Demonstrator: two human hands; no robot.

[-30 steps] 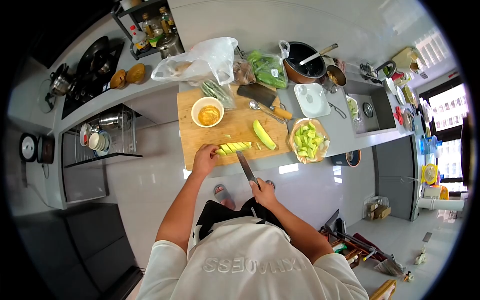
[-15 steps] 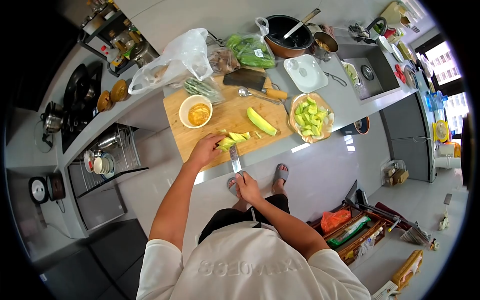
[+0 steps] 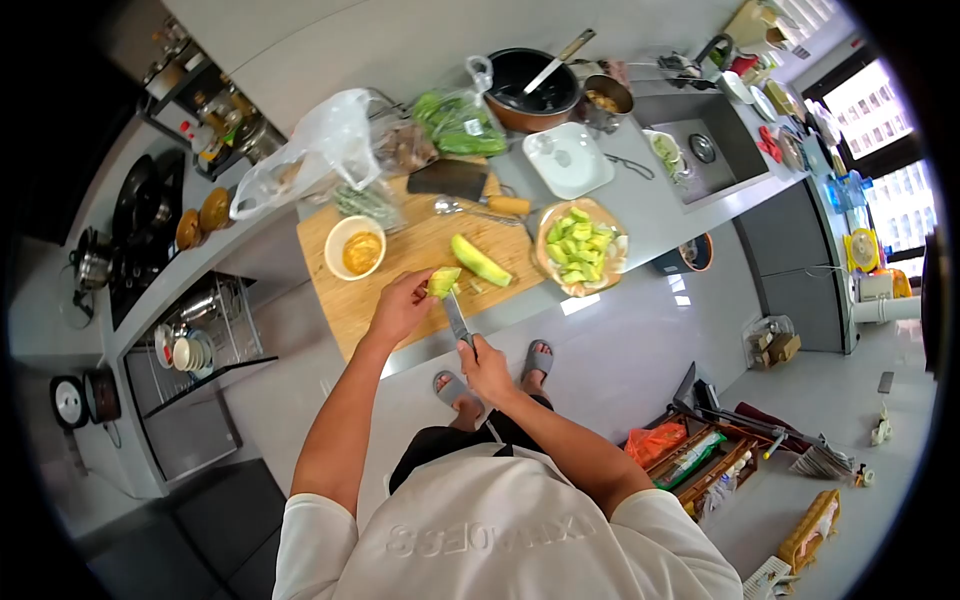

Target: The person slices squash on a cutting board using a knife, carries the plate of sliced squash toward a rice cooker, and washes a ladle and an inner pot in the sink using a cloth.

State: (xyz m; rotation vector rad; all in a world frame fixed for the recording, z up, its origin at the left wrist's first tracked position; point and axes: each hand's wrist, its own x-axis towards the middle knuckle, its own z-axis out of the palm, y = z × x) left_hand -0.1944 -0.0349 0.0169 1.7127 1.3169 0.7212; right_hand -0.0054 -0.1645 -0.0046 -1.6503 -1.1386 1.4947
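My left hand point(image 3: 402, 305) is closed around a small bunch of cut pale-green vegetable pieces point(image 3: 443, 282), just above the front of the wooden cutting board point(image 3: 415, 238). In my right hand point(image 3: 485, 368) is the handle of a knife point(image 3: 456, 318), whose blade reaches up against the bunch. A long uncut wedge point(image 3: 481, 261) of the same vegetable lies on the board, with small scraps near it. Right of the board, a bowl point(image 3: 618, 262) holds many similar pieces. A white bowl point(image 3: 331, 255) with a yellow egg-like mixture stands at the board's left.
Behind lie a cleaver point(image 3: 447, 180), a metal spoon point(image 3: 448, 206), bagged greens point(image 3: 455, 122) and a white plastic bag point(image 3: 330, 140). A white square dish point(image 3: 568, 160), a dark pot point(image 3: 530, 95) and the sink point(image 3: 740, 150) are further right.
My left hand has gathered the cut pieces that lay on the board and raised them in its fingers. The knife has come along, its blade now at the bunch. The view has shifted slightly.
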